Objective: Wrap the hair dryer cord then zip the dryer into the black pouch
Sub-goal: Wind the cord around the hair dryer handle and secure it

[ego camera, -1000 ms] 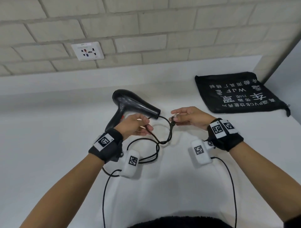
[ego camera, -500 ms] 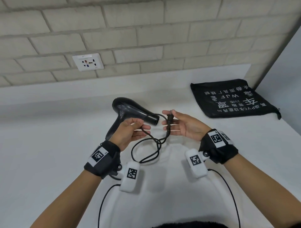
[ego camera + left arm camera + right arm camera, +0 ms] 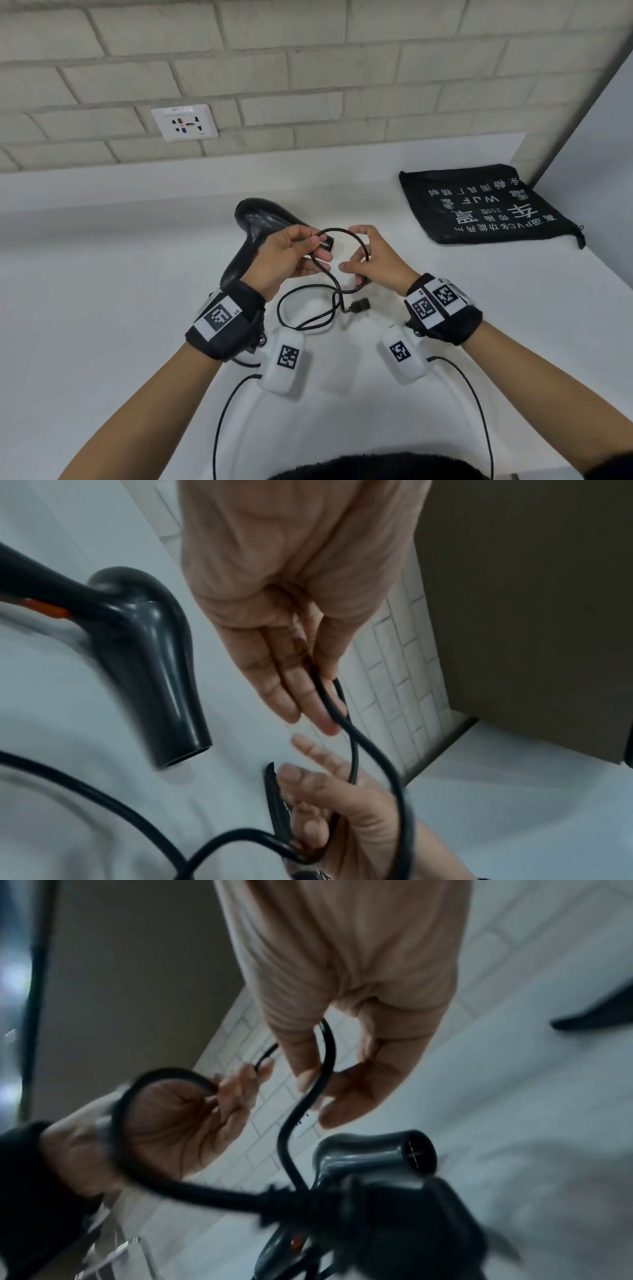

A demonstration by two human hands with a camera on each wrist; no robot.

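The left hand [image 3: 287, 255] pinches the thin black rubber cord [image 3: 337, 236] between thumb and fingertips, the other fingers nearly straight; the right hand [image 3: 375, 260] curls round the same cord's arc just beside it; below both grips the cord hangs in loops to the white countertop [image 3: 102, 308], its black plug [image 3: 359, 305] dangling; the glossy black plastic hair dryer [image 3: 253, 226] lies behind the left hand; the flat black fabric pouch with white lettering [image 3: 486, 205] lies well right of the right hand.

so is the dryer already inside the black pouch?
No, the hair dryer lies on the white counter, apart from the flat black pouch at the right.
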